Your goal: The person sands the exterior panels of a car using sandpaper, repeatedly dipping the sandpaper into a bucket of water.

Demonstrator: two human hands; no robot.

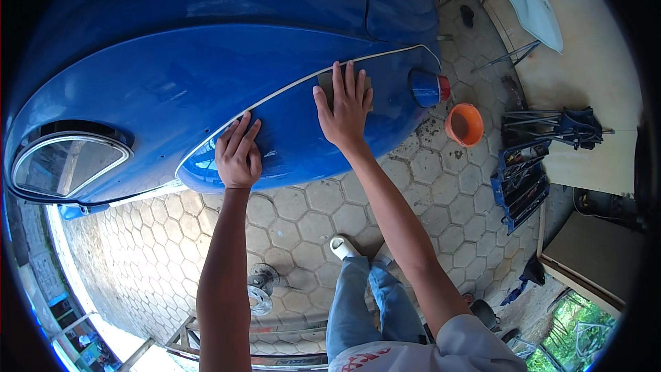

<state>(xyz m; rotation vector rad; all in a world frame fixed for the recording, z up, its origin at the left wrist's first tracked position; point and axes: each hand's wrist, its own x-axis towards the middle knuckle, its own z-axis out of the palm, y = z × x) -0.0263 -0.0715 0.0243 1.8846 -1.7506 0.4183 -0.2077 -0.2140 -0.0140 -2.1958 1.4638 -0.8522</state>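
A blue car body fills the upper left, its rounded fender (296, 145) below a thin cream trim strip (289, 85). My left hand (238, 155) rests on the fender, fingers slightly bent and apart, fingertips by the strip. Further right, my right hand (344, 116) lies flat with fingers spread over a brownish-grey piece (326, 84), perhaps sandpaper, partly hidden beneath it. Its longest fingertips reach the strip. A tail lamp (428, 87) with a blue housing and red lens sticks out at the fender's right end.
An orange bucket (465, 125) stands on the hexagonal paving right of the fender. Beyond it are an unfolded blue toolbox (521, 186), a folded camp chair (575, 127) and a pale chair (530, 10). Metal hub-like parts (261, 288) lie near my feet.
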